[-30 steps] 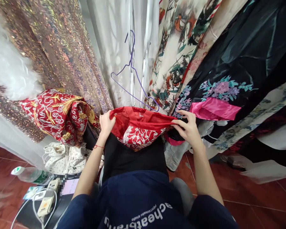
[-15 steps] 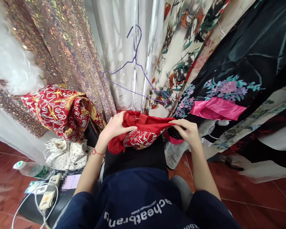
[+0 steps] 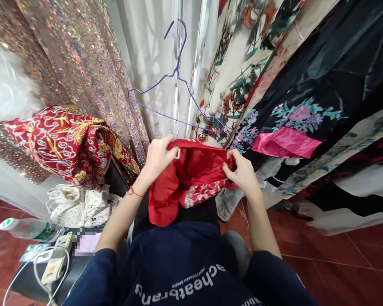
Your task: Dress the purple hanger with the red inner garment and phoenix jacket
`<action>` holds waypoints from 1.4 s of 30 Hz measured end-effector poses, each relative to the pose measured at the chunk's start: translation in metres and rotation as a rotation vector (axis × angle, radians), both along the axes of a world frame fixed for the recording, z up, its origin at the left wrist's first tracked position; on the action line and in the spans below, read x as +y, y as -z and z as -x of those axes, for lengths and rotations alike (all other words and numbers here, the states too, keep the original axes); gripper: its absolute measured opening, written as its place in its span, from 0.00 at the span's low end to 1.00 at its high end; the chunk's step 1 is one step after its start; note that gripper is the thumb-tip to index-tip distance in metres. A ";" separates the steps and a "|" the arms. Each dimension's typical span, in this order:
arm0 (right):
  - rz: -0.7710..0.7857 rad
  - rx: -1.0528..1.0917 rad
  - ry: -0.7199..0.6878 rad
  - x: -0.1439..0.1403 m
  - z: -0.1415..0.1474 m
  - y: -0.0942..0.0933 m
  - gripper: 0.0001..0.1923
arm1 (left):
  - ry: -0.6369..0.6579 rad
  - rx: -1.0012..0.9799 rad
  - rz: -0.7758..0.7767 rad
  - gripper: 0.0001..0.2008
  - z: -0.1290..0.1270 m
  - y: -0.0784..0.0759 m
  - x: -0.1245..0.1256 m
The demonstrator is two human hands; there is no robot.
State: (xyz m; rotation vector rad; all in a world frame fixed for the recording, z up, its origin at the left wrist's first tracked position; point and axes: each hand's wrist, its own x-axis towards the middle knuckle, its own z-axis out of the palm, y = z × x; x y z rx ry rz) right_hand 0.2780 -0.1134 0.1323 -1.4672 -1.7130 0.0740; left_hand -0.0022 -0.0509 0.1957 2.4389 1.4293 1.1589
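A red embroidered garment [image 3: 199,163] is stretched over my lap, with much of its plain red lining showing. Silver-white stitching shows on its lower right part, and a loose red flap hangs at the left. My left hand [image 3: 161,157] pinches the garment's upper left edge beside a small pale tag. At the upper right corner, my right hand [image 3: 241,172] grips the same edge between thumb and fingers. Just above the garment hangs a purple wire hanger [image 3: 178,76] with nothing on it.
To the left, another red and gold embroidered garment [image 3: 57,144] lies above a spotted white cloth [image 3: 79,206]. A plastic bottle [image 3: 32,228], power strips [image 3: 54,267] and white cables lie near my left arm. Sequined fabric [image 3: 83,55] and a black floral dress [image 3: 332,72] hang around me.
The garment's opening has been spread and turned toward me, showing more of the lining and the left flap. My left hand has risen slightly; my view has shifted a little.
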 end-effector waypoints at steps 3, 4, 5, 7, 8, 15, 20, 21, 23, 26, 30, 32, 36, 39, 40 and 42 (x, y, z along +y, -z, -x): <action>0.019 0.247 -0.173 0.008 -0.006 0.008 0.11 | -0.035 -0.126 -0.042 0.08 0.009 -0.014 0.004; 0.015 0.316 -0.211 0.010 -0.008 0.009 0.11 | -0.034 -0.150 -0.042 0.08 0.012 -0.016 0.005; 0.009 0.363 -0.234 0.011 -0.009 0.010 0.11 | -0.029 -0.165 -0.038 0.09 0.015 -0.017 0.007; -0.009 0.409 -0.246 0.011 -0.010 0.010 0.11 | -0.028 -0.179 -0.037 0.09 0.019 -0.016 0.008; -0.023 0.421 -0.249 0.011 -0.009 0.009 0.12 | -0.032 -0.184 -0.040 0.09 0.020 -0.016 0.009; -0.085 0.197 -0.392 -0.003 -0.006 -0.006 0.08 | -0.050 -0.233 -0.036 0.10 0.025 -0.014 0.013; 0.170 -0.261 -0.476 -0.022 -0.003 -0.017 0.22 | -0.092 -0.250 -0.045 0.10 0.025 -0.011 0.022; 0.216 -0.305 -0.479 -0.025 -0.002 -0.016 0.25 | -0.105 -0.257 -0.046 0.09 0.026 -0.010 0.025; 0.259 -0.349 -0.472 -0.028 0.001 -0.011 0.27 | -0.126 -0.272 -0.044 0.09 0.029 -0.009 0.030; 0.214 -0.375 -0.432 -0.026 0.006 0.001 0.28 | -0.134 -0.272 -0.037 0.10 0.034 -0.008 0.036; 0.001 -0.425 -0.442 -0.016 0.014 0.007 0.16 | -0.140 -0.266 -0.028 0.12 0.035 -0.007 0.039; -0.122 -0.428 -0.438 -0.014 0.021 0.001 0.10 | -0.136 -0.270 -0.026 0.13 0.031 -0.008 0.039; -0.338 -0.372 -0.464 -0.015 0.046 -0.028 0.09 | 0.059 -0.249 0.059 0.10 0.013 -0.017 0.022; -0.425 -0.430 -0.486 -0.014 0.065 -0.051 0.08 | 0.353 -0.129 0.155 0.06 0.000 -0.029 -0.006; -0.441 -0.463 -0.481 -0.013 0.069 -0.056 0.06 | 0.436 -0.068 0.179 0.06 -0.002 -0.033 -0.015; -0.460 -0.532 -0.493 -0.007 0.073 -0.061 0.05 | 0.533 0.033 0.216 0.08 -0.002 -0.038 -0.028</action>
